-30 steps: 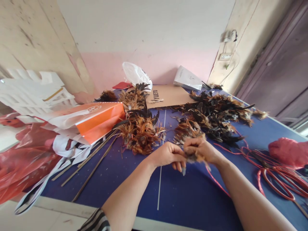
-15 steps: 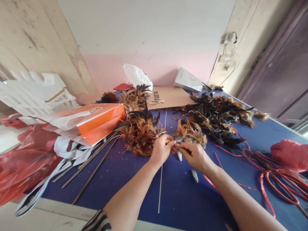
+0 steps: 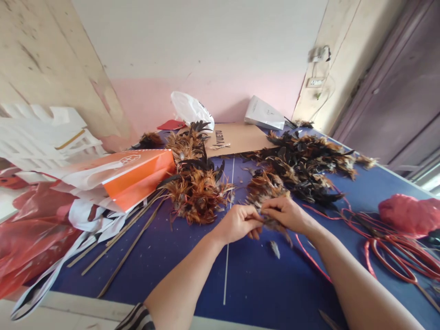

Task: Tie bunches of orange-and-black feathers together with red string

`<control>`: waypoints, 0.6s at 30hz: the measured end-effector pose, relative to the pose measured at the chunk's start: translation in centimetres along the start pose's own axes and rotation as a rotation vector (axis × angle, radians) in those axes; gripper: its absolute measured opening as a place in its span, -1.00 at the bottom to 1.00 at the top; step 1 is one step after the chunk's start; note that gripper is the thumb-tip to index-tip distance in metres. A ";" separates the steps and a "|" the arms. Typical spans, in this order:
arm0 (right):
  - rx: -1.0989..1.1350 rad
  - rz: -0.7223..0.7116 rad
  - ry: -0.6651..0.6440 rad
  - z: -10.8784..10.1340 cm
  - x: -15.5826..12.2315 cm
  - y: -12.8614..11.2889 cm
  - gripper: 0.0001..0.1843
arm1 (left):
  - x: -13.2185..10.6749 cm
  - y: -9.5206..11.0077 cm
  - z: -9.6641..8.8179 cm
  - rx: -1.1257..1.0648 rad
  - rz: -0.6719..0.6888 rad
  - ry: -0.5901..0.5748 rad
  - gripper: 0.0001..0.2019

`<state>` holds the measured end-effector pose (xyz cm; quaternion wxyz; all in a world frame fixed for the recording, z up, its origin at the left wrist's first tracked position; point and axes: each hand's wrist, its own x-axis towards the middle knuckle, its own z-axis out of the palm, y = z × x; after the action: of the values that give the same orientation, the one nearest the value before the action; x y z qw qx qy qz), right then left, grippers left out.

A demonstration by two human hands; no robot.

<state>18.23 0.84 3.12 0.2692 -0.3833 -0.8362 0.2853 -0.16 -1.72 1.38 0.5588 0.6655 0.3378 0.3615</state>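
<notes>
The blue table (image 3: 192,270) carries red plastic bags (image 3: 30,233) and an orange paper bag (image 3: 137,176) lying on its side at the left, their contents hidden. A dark feather pile (image 3: 302,162) spreads at the far right, with red cord (image 3: 388,250) nearer, and an orange feather bundle (image 3: 197,195) and thin sticks (image 3: 127,238) lie beside the bag. At the middle the left hand (image 3: 237,223) and right hand (image 3: 287,213) meet, both pinched onto a small feather bunch (image 3: 266,189) just above the table, with a loose feather (image 3: 274,248) lying below them.
</notes>
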 end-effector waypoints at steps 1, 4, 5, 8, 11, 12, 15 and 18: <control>0.123 0.030 -0.009 0.0 0.1 0.2 -0.73 | 0.0 0.2 0.0 -0.114 -0.016 -0.003 -0.86; 0.290 0.058 0.060 0.8 0.3 0.3 -0.67 | 0.3 0.5 -0.2 -0.375 0.002 0.089 -0.79; 0.275 0.058 0.079 1.2 0.4 0.1 -0.67 | 0.5 0.5 -0.3 -0.421 0.010 0.147 -0.79; 0.118 0.056 0.130 2.3 0.6 -0.6 -0.71 | 0.9 0.1 -0.4 -0.406 0.015 0.322 -0.81; -0.078 0.026 0.205 3.0 0.5 -1.2 -0.74 | 1.1 -0.6 -0.3 -0.229 0.030 0.414 -0.84; -0.133 0.012 0.214 3.2 0.4 -1.4 -0.75 | 1.1 -0.8 -0.3 -0.146 0.042 0.433 -0.85; -0.285 -0.018 0.187 3.4 0.1 -1.8 -0.75 | 0.7 -1.3 -0.3 0.159 0.104 0.481 -0.89; -0.429 -0.041 0.156 3.5 0.0 -2.0 -0.74 | 0.4 -1.5 -0.3 0.447 0.171 0.455 -0.88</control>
<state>14.94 -1.23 2.11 0.2510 -0.4357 -0.8619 0.0653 -0.26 -1.00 0.02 0.2768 0.6996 0.4681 0.4635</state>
